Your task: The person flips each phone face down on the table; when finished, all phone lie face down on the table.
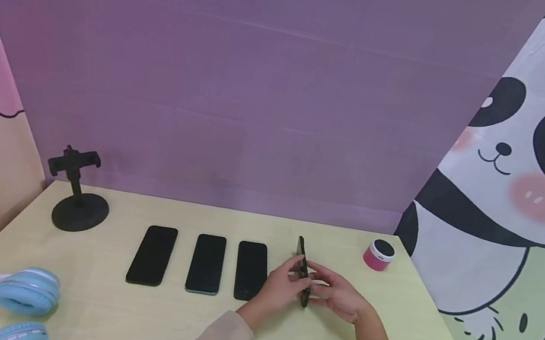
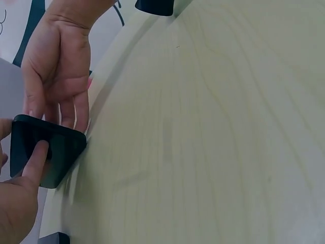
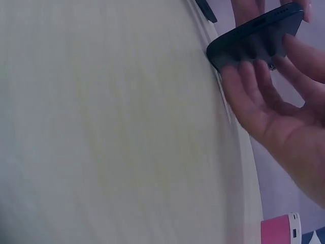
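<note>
A dark smartphone [image 1: 305, 299] stands on its edge above the table, between both hands. My left hand [image 1: 279, 286] holds it from the left; in the left wrist view a left finger or thumb lies across the glossy face of the smartphone [image 2: 63, 160]. From the other side my right hand [image 1: 338, 294] touches it with bent fingers and thumb; the right wrist view shows these fingertips against the smartphone [image 3: 244, 48]. To the left lie three more dark phones in a row: a left one [image 1: 152, 255], a middle one [image 1: 205, 264] and a right one [image 1: 250, 268] nearest my left hand.
A black phone stand [image 1: 80, 211] is at the back left of the pale table [image 1: 118, 318]. Blue and white headphones [image 1: 27, 291] lie at the front left. A small pink round speaker-like item [image 1: 376, 259] sits at the back right. A purple panel [image 1: 241, 98] rises behind.
</note>
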A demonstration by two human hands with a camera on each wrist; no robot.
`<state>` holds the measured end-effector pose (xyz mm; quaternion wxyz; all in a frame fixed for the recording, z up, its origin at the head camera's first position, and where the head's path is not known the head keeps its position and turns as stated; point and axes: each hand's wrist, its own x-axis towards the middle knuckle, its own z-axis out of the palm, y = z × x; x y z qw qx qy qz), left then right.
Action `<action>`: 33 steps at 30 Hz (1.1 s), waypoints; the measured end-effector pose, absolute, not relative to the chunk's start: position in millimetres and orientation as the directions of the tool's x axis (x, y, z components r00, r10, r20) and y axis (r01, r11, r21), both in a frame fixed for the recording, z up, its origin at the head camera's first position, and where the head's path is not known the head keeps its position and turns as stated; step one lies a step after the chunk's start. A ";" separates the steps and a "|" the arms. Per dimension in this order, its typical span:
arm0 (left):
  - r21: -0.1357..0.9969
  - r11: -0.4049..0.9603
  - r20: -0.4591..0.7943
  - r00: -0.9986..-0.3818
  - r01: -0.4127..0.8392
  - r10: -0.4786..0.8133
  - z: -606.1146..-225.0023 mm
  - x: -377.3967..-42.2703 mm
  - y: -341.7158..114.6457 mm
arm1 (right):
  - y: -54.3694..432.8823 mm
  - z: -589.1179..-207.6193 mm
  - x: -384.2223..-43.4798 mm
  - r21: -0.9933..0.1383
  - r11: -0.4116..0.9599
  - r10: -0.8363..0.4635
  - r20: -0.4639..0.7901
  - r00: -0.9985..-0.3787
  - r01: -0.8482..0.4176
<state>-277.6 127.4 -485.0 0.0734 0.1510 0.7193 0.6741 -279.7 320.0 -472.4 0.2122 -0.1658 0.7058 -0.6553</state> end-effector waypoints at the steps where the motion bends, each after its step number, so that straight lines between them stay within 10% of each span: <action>1: 0.991 0.048 0.106 -0.943 0.127 0.314 -484.5 -278.1 126.9 | 319.6 -472.5 -280.1 -0.994 0.102 -0.507 -0.088 -0.857 0.042; 33: 0.823 0.525 0.109 -0.968 0.216 0.226 -490.9 -280.6 122.3 | 302.9 -463.0 -278.6 -0.809 0.587 -0.224 -0.118 -0.967 -0.037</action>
